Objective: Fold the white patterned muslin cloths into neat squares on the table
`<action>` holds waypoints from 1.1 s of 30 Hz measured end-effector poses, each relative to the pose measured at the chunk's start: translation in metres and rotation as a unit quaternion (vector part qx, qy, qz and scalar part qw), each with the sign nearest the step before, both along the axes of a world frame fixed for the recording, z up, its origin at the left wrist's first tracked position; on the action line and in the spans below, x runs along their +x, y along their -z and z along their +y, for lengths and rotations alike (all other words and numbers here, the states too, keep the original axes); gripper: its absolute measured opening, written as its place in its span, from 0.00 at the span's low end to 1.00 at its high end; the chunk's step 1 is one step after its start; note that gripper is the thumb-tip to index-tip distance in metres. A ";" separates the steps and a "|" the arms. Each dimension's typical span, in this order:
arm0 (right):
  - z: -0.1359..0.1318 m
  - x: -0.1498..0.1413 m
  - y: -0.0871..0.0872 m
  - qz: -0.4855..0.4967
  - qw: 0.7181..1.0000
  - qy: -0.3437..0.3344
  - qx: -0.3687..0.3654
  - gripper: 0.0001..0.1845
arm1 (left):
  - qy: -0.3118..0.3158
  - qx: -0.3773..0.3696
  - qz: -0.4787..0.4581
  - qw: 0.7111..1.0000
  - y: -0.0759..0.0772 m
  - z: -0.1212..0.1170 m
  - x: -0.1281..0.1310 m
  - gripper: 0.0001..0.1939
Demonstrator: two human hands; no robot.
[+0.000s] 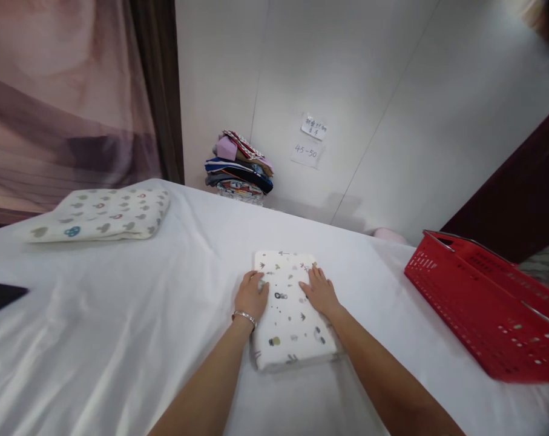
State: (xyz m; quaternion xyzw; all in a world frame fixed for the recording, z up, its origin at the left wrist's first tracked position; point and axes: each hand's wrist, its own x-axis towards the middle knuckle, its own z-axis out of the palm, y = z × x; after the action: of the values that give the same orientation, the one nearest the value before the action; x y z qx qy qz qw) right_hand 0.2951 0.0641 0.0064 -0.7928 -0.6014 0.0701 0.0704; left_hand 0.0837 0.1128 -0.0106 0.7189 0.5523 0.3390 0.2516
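A white folded cloth (286,315) with small printed figures lies flat on the white-covered table in front of me, folded into a thick rectangle. My left hand (251,295) rests along its left edge, fingers stretched out and the thumb on its top. On the opposite edge lies my right hand (322,290), its fingers spread over the upper right part of the cloth. Neither hand grips it; both touch it from above and the sides. A bracelet circles my left wrist.
Another folded patterned cloth (106,213) lies at the far left, with a black flat object (2,298) nearer. To the right stands a red plastic basket (487,303). A stack of folded clothes (240,168) sits beyond the table (187,327), by the wall with paper notes (307,152).
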 end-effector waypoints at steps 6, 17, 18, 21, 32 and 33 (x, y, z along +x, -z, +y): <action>0.000 0.003 0.005 0.032 0.999 -0.011 0.004 0.36 | 0.005 0.001 -0.004 1.000 0.003 0.001 -0.001 0.16; -0.078 0.009 0.006 0.177 0.984 0.003 0.025 0.35 | -0.029 -0.008 -0.070 0.997 0.004 0.005 -0.004 0.17; -0.088 0.007 0.007 0.183 0.982 0.006 0.034 0.35 | -0.030 -0.011 -0.066 0.997 0.002 0.004 -0.004 0.18; -0.115 0.002 0.008 0.201 0.977 0.011 0.069 0.34 | -0.031 -0.025 -0.050 0.998 -0.001 0.004 -0.004 0.19; -0.152 -0.004 0.024 0.276 0.937 0.081 0.197 0.30 | -0.011 -0.169 -0.077 0.983 -0.018 -0.054 -0.029 0.27; -0.151 -0.003 0.025 0.280 0.935 0.088 0.201 0.29 | -0.006 -0.177 -0.069 0.982 -0.019 -0.062 -0.029 0.28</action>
State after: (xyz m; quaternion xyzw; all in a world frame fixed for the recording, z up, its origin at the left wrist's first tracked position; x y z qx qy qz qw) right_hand 0.2923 -0.0868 -0.0185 -0.7602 -0.4867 0.1603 0.3994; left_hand 0.0552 0.0506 0.0082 0.6348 0.5889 0.2862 0.4103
